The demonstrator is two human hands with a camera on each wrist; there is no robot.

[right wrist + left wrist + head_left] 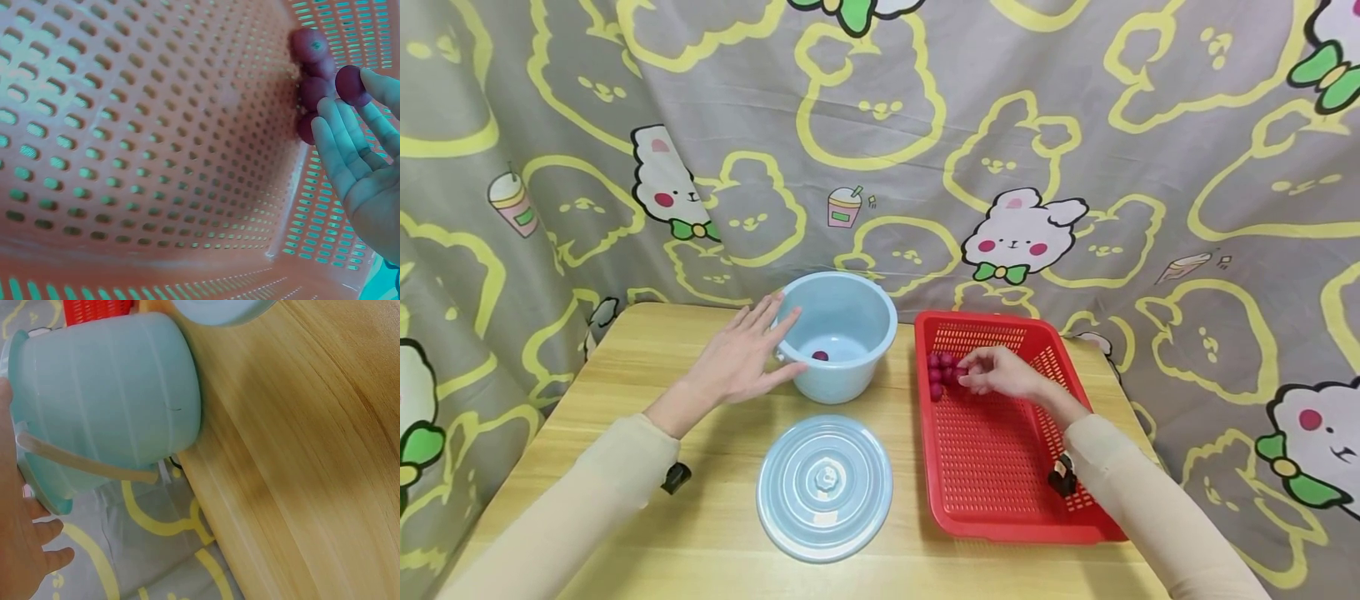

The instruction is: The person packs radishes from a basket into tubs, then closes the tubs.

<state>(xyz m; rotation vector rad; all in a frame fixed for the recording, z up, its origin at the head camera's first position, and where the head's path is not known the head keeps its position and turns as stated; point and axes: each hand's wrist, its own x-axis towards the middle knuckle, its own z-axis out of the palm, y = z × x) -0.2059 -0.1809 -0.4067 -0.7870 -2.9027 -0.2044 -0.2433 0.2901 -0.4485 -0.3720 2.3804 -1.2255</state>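
Note:
My left hand (741,354) is at the left rim of a light blue bucket (835,379), fingers straight and spread. In the left wrist view, the bucket's pale handle (87,464) hangs along its side. One small dark red round fruit (820,356) lies on the bucket's bottom. Over the red basket (992,467), my right hand (1003,373) pinches another round fruit (351,84) between thumb and fingertips. Several more such fruits (314,94) cluster against the basket's left wall, right beside those fingers.
A light blue round lid (825,500) with a knob lies on the wooden table (715,533), in front of the bucket and left of the basket. Behind the table hangs a grey curtain (880,125) with yellow cartoon outlines.

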